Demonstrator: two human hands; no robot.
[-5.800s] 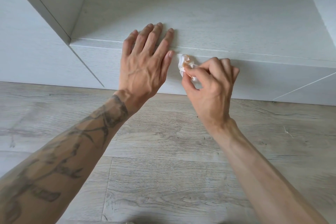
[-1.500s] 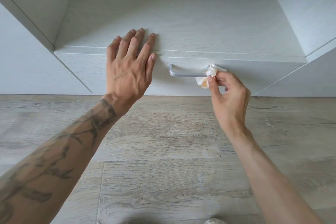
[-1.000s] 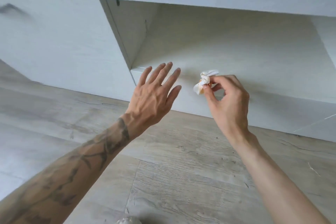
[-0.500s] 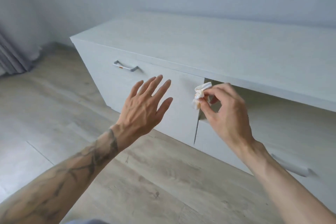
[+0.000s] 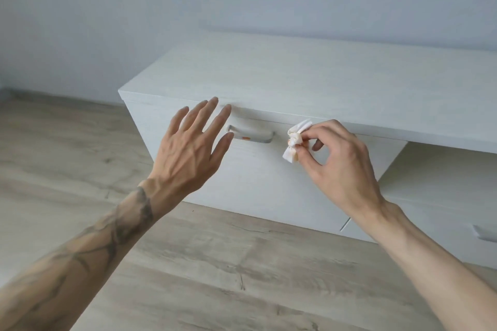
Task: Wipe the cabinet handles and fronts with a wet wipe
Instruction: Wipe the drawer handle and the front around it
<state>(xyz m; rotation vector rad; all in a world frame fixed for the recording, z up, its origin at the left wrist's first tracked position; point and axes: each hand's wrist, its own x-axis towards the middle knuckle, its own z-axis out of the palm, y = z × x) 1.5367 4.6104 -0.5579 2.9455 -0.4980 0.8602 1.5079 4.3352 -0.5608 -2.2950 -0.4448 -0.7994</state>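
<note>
Hands differ: left hand (image 5: pixel 188 153) spreads open beside the handle (image 5: pixel 251 137); right hand (image 5: pixel 341 166) pinches the wet wipe (image 5: pixel 294 142) just right of it, possibly touching the cabinet front (image 5: pixel 255 185). Soft, light; pinch its bunched middle.

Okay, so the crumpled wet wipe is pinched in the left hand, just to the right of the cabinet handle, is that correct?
Not quite. The head view shows the right hand pinching the crumpled wet wipe, not the left hand, which is open with its fingers spread. The rest holds: the wipe is just to the right of the cabinet handle.
</note>
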